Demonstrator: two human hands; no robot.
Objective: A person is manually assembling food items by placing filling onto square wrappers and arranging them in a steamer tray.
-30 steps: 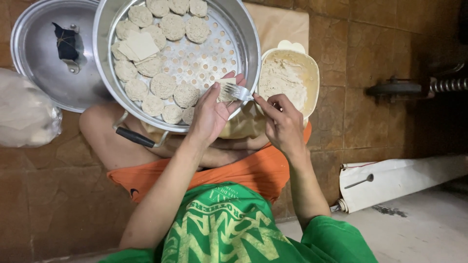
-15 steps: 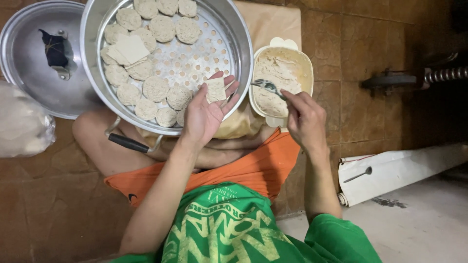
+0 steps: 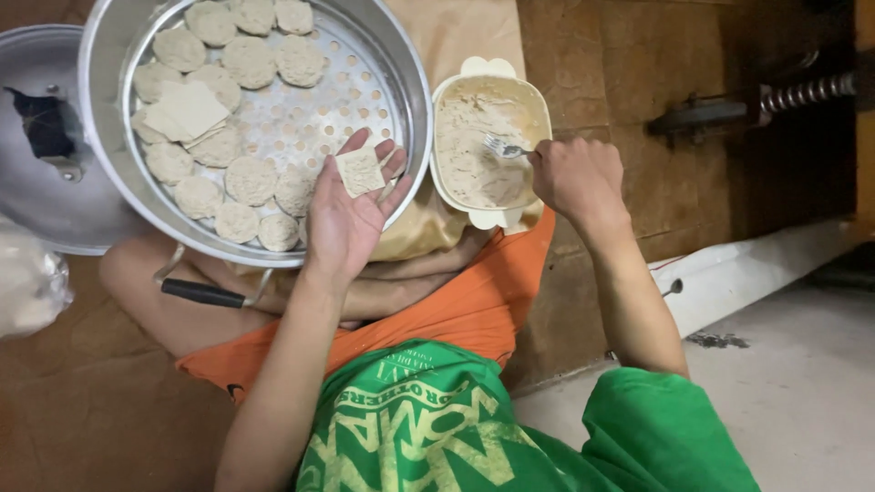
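The left hand [image 3: 351,214] lies open under a square wrapper [image 3: 360,171] over the steamer tray [image 3: 401,64] of filled rounds [image 3: 248,60], while the right hand [image 3: 576,178] grips a fork [image 3: 507,148] in the tub [image 3: 540,107] of pale filling [image 3: 474,150].

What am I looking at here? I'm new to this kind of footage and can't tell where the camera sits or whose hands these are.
The camera is worn on a person's head and looks down at their own two hands. The left hand lies open, palm up, with a small square dough wrapper on it. The right hand grips a fork dipped into a cream tub of pale filling. Beside it sits a metal steamer tray lined with filled round pieces, and a lid lies farther left.
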